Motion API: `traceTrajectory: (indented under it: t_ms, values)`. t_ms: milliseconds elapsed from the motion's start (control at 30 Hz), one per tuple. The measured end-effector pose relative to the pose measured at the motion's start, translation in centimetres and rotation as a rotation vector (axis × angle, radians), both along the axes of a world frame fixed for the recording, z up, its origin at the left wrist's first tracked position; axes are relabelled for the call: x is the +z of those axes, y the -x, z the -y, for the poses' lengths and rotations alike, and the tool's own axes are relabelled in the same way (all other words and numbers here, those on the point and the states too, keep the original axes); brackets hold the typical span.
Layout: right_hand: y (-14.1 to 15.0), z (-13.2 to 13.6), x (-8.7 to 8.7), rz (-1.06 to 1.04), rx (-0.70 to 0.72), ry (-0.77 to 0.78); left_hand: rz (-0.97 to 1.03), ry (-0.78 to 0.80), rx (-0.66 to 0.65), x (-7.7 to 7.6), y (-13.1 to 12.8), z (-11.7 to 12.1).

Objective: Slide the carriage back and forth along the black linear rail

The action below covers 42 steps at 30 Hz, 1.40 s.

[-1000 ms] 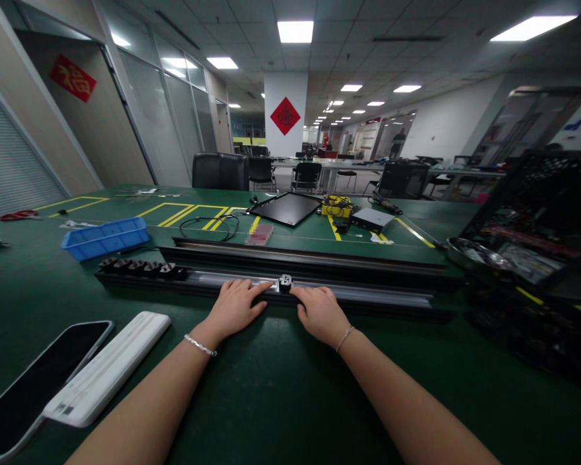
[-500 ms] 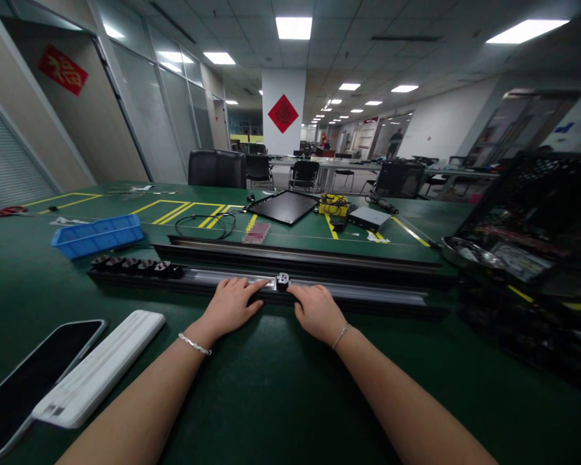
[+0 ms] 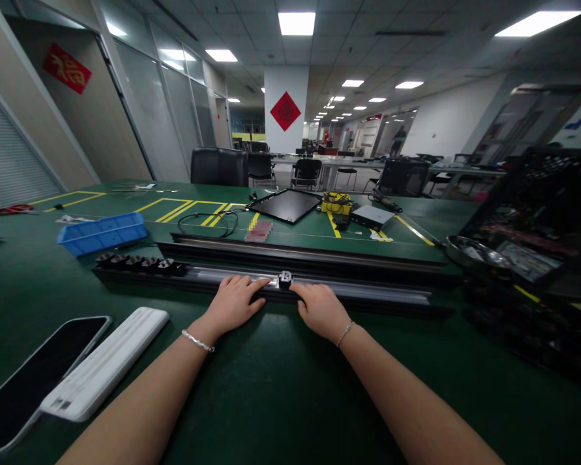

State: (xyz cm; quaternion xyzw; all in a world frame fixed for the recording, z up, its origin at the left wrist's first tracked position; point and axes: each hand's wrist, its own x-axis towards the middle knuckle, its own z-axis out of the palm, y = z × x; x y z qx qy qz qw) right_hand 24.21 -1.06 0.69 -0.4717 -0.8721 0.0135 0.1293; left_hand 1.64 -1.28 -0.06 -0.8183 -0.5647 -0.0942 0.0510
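Observation:
A long black rail with a shiny metal strip along its channel lies across the table before me. A small black-and-silver block sits in the channel near its middle. My left hand rests on the rail, its index finger stretched out to the block's left side and its thumb apart on the near edge. On the other side, my right hand points its index finger at the block's right edge, thumb lower down. Neither hand is wrapped round anything. Several similar blocks stand in a row at the rail's left end.
Behind lies a second black rail. A blue bin is at left, with a white power bank and a phone nearer. A metal bowl and dark equipment stand at right.
The whole view has shifted slightly. Both hands keep the same pose beside the block, and the block stays at the same place on the rail.

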Motion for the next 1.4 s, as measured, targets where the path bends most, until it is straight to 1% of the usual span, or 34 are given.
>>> traceTrajectory:
  t_ms: [267,733,967,1400]
  values:
    - [-0.1,-0.3,-0.4,0.012,0.016,-0.008,-0.016,-0.003,0.003,-0.1,0.0,-0.1]
    - [-0.4,-0.2,-0.4,0.001,0.021,-0.036,-0.007,-0.011,0.006,-0.1,0.0,-0.1]
    - [-1.0,-0.3,-0.2,0.046,-0.004,-0.020,0.004,-0.017,-0.005,-0.1,0.0,-0.1]
    - [-1.0,-0.2,0.2,0.041,-0.013,0.002,0.007,-0.020,-0.006,-0.2,0.0,-0.1]
